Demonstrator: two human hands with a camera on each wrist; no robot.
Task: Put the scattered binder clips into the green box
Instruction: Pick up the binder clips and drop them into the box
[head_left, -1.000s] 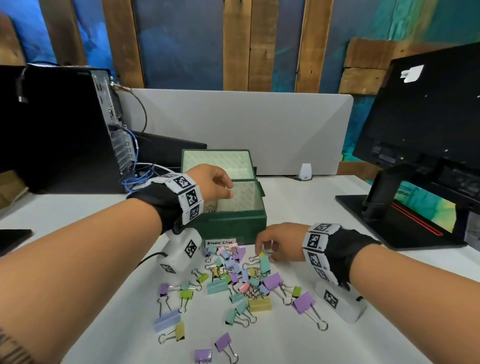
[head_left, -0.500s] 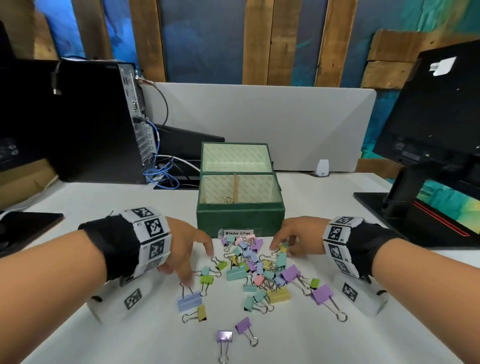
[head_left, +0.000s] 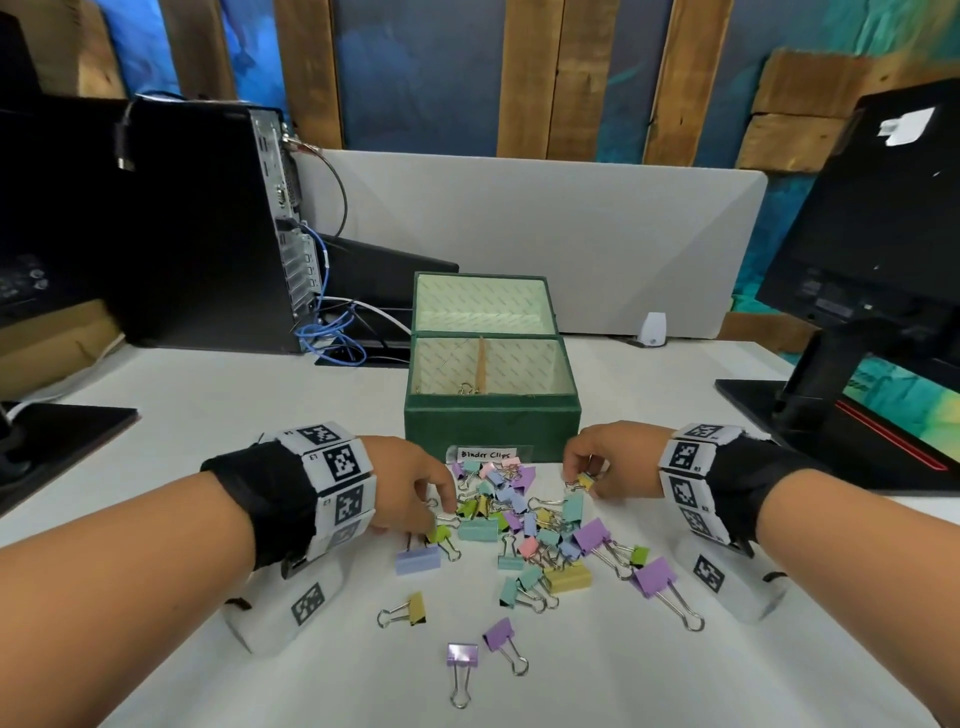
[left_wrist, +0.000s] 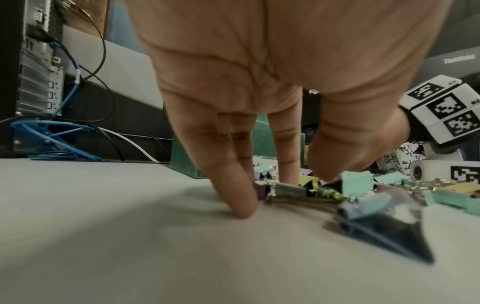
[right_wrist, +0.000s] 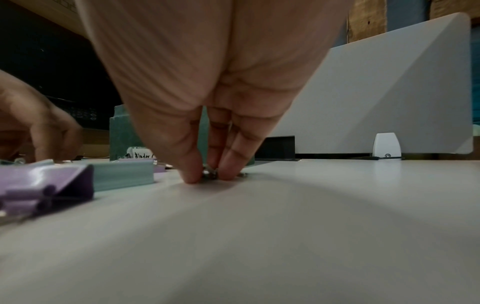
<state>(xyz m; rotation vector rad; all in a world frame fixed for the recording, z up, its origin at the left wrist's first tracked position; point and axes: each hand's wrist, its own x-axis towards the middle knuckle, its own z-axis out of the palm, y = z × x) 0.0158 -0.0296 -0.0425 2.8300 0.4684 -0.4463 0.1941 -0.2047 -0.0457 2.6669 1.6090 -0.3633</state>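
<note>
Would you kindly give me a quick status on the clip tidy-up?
Left hand fingertips down among clips, grip unclear. Right hand pinching a yellow clip. Green box open, most clips on the table. Nothing blocking.

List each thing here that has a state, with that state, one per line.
green box: lid open, a few clips inside
binder clips: mostly scattered on the table
left hand: fingertips down on clips at the pile's edge
right hand: pinching a yellow clip
monitor: dark
</note>
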